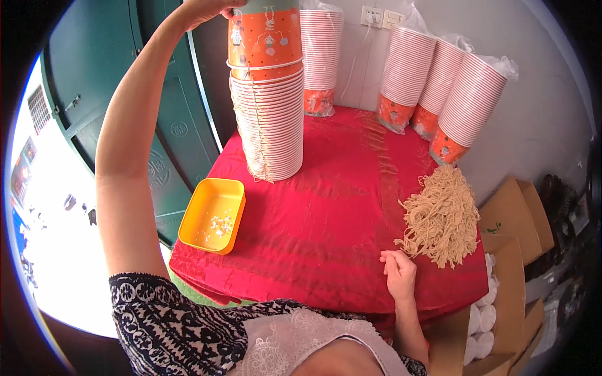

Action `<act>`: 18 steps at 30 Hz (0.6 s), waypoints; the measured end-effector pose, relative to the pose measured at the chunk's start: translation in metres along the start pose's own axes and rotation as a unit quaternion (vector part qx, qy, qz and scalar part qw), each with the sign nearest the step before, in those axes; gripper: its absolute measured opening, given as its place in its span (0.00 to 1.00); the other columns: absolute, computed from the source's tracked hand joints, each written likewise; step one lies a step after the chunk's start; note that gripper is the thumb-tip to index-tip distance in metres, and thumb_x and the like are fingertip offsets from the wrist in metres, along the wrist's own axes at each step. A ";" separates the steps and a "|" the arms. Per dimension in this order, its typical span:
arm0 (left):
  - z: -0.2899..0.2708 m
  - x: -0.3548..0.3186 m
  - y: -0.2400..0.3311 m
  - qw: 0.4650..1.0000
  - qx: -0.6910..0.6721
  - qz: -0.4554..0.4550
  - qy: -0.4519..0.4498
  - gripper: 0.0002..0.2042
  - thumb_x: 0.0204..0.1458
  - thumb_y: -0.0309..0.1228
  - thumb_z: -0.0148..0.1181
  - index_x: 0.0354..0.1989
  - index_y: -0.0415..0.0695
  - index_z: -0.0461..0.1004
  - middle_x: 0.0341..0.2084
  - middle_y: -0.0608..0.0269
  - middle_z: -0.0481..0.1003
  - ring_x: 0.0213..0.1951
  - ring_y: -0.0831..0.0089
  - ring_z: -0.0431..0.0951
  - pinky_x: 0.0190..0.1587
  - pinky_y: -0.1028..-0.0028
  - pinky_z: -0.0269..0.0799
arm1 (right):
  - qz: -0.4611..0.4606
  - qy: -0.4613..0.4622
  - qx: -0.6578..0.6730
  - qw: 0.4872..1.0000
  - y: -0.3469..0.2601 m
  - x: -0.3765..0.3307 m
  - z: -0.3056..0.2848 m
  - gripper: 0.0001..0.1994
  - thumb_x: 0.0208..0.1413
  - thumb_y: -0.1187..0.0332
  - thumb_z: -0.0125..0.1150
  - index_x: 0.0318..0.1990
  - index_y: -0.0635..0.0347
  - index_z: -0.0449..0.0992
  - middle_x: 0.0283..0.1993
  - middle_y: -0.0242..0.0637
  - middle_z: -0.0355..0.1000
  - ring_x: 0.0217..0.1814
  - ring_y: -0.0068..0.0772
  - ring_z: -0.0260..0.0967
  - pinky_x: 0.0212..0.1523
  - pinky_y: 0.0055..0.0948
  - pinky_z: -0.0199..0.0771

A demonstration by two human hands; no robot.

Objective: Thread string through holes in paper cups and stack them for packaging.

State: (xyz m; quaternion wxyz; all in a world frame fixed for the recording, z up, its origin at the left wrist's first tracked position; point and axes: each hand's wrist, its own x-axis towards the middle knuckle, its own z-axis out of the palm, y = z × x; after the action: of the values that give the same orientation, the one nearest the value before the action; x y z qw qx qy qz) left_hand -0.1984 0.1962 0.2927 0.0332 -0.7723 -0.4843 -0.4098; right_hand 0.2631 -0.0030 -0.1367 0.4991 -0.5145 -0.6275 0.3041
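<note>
At the top edge of the view my left hand [210, 9] grips the upper end of an orange paper bucket [264, 39], its fingers partly cut off by the frame. This bucket stands upside down on a tall stack of nested buckets [273, 125], a wider orange band showing under its rim. Beige strings [262, 135] hang down the stack's near side. My right hand [399, 272] is closed, fingers pinched together, over the table's front right part. What it may hold is too small to make out. Just beyond it lies a heap of loose beige strings [444, 216].
A yellow plastic tub [212, 216] with small pale bits stands left on the red-covered table [326, 232]. Plastic-wrapped bucket stacks [470, 94] lean along the back wall. Right of the table are open cardboard boxes [511, 269] with white rolls [483, 319]. A green door [88, 75] is at left.
</note>
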 end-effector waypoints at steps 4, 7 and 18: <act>0.001 0.000 -0.007 1.000 0.003 -0.005 0.003 0.01 0.50 0.20 0.64 0.31 0.36 0.80 0.24 0.62 0.78 0.26 0.72 0.79 0.29 0.73 0.79 | -0.004 -0.004 0.001 1.000 -0.002 0.000 0.000 0.08 0.64 0.74 0.56 0.41 0.69 0.80 0.32 0.38 0.77 0.25 0.22 0.69 0.27 0.23 0.69; 0.004 -0.001 -0.008 1.000 -0.015 -0.008 -0.004 0.02 0.50 0.20 0.64 0.31 0.36 0.80 0.24 0.61 0.79 0.26 0.72 0.80 0.29 0.73 0.79 | -0.010 -0.007 -0.005 1.000 -0.001 0.000 0.000 0.08 0.64 0.74 0.56 0.41 0.69 0.80 0.32 0.38 0.77 0.26 0.22 0.69 0.27 0.23 0.69; 0.009 -0.011 -0.003 1.000 0.008 -0.016 -0.003 0.02 0.51 0.21 0.64 0.31 0.35 0.80 0.25 0.61 0.79 0.27 0.72 0.80 0.30 0.73 0.79 | -0.012 -0.004 0.000 1.000 -0.001 -0.001 0.001 0.09 0.64 0.75 0.53 0.41 0.71 0.79 0.32 0.34 0.76 0.24 0.16 0.64 0.25 0.19 0.64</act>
State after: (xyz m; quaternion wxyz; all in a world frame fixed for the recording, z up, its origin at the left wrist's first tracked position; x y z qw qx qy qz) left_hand -0.1972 0.1937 0.2785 0.0311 -0.7654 -0.5001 -0.4039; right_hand 0.2622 -0.0039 -0.1360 0.5004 -0.5055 -0.6356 0.3003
